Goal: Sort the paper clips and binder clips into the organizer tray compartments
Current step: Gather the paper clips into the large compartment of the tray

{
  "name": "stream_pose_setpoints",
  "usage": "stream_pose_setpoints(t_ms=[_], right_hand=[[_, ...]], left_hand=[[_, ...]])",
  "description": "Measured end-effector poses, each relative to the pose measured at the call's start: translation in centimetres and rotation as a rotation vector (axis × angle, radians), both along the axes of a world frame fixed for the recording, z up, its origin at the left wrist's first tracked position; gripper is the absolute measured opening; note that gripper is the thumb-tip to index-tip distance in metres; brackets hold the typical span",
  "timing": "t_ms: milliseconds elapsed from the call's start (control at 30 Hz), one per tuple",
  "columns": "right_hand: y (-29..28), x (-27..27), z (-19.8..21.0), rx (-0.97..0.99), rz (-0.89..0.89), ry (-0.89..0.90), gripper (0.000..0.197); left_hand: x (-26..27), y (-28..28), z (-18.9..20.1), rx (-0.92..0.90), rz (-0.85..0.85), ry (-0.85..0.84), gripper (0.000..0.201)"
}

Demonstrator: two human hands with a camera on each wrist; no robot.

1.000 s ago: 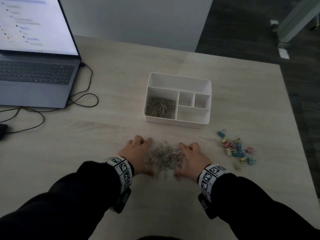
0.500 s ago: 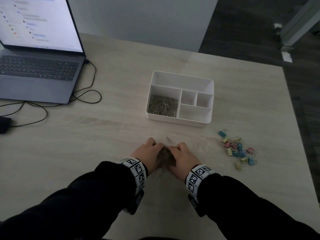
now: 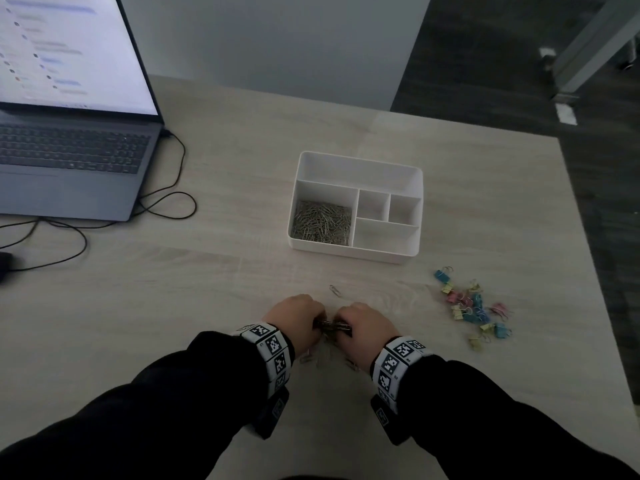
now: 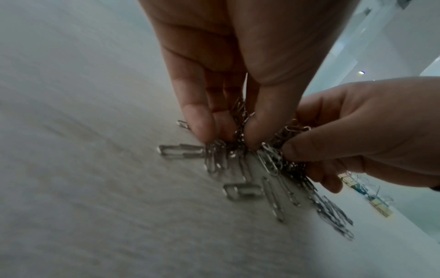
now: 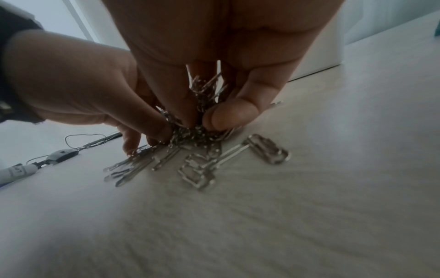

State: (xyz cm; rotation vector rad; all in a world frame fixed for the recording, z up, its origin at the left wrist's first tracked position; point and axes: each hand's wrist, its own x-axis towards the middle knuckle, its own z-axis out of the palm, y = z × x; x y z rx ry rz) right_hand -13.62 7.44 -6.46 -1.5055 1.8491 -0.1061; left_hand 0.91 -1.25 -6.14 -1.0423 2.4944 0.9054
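A bunch of silver paper clips (image 3: 331, 326) is squeezed between my two hands near the table's front. My left hand (image 3: 298, 318) pinches the clips (image 4: 240, 127) from the left with curled fingers. From the right, my right hand (image 3: 363, 322) grips the same bunch (image 5: 202, 105). Several loose clips (image 4: 240, 190) lie on the table under the hands, and one stray clip (image 3: 335, 291) lies just beyond them. The white organizer tray (image 3: 360, 161) stands farther back, its left compartment filled with paper clips (image 3: 322, 222). Coloured binder clips (image 3: 472, 308) lie scattered to the right.
An open laptop (image 3: 69, 133) stands at the back left, with black cables (image 3: 166, 209) trailing over the table. The table's right edge (image 3: 595, 271) drops to a dark floor. Three tray compartments (image 3: 386, 233) on the right hold nothing.
My hands have drawn together, gathering the spread pile of paper clips into a tight bunch held between them. One clip was left behind just beyond the hands.
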Motion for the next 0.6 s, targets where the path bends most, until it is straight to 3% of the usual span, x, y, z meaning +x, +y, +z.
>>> stream_pose_setpoints(t_ms=[167,367,600], right_hand=[[-0.2,-0.9,0.1,-0.011,-0.056,-0.075,0.021],[-0.3,-2.2,0.5,-0.031,-0.32,-0.244,0.01],[-2.7,-2.6,2.1,-0.066,-0.62,-0.492,0.021]], left_hand=[[0.4,-0.8,0.5,0.045,0.061,0.071,0.025],[0.9,-2.5,1.3,0.157,0.225,0.214,0.015],[0.2,-6.9,3.0,0.221,0.43,0.392,0.01]])
